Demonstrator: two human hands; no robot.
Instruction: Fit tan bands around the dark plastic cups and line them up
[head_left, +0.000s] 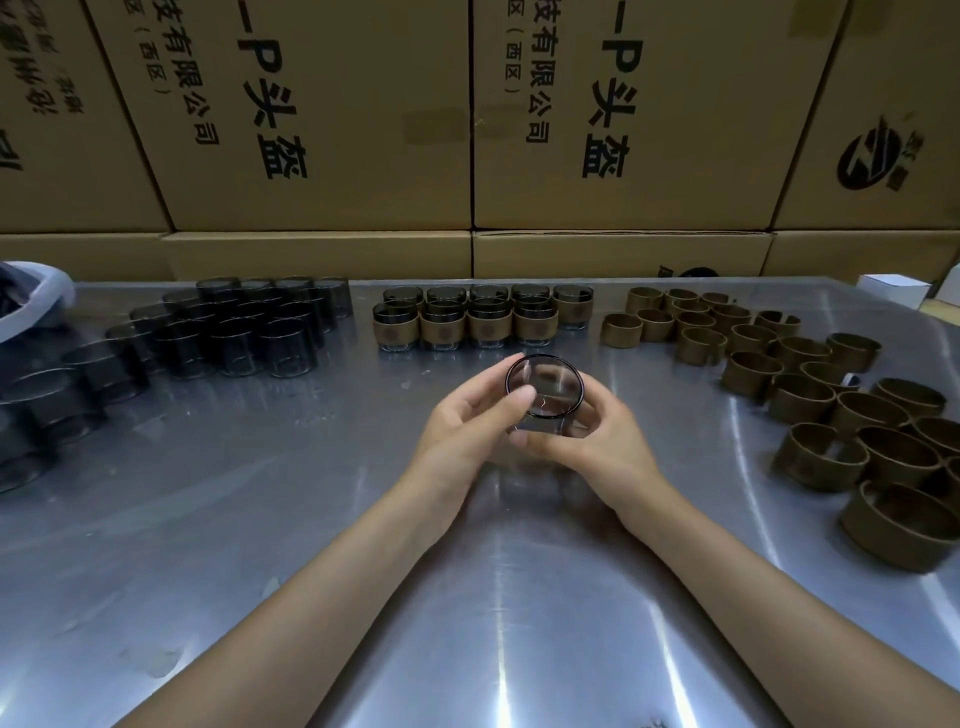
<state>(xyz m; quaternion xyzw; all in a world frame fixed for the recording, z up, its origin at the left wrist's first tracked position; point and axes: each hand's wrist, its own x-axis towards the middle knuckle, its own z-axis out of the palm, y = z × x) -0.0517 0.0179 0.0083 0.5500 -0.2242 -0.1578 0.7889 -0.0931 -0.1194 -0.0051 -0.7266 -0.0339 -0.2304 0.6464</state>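
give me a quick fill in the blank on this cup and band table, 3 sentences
1. Both hands hold a dark cup that wears ____ band.
2. The loose tan bands lie on the person's ____ side of the metal table.
3. The banded cups stand in ____ rows, before the cardboard boxes.

Missing words: no; right; two

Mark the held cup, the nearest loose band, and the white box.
held cup (545, 387): head view, on its tinted wall.
nearest loose band (904, 540): head view, on its outer wall.
white box (894, 289): head view, on its front face.

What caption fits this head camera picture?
Two hands, left and right, hold a bare dark cup over a metal table.
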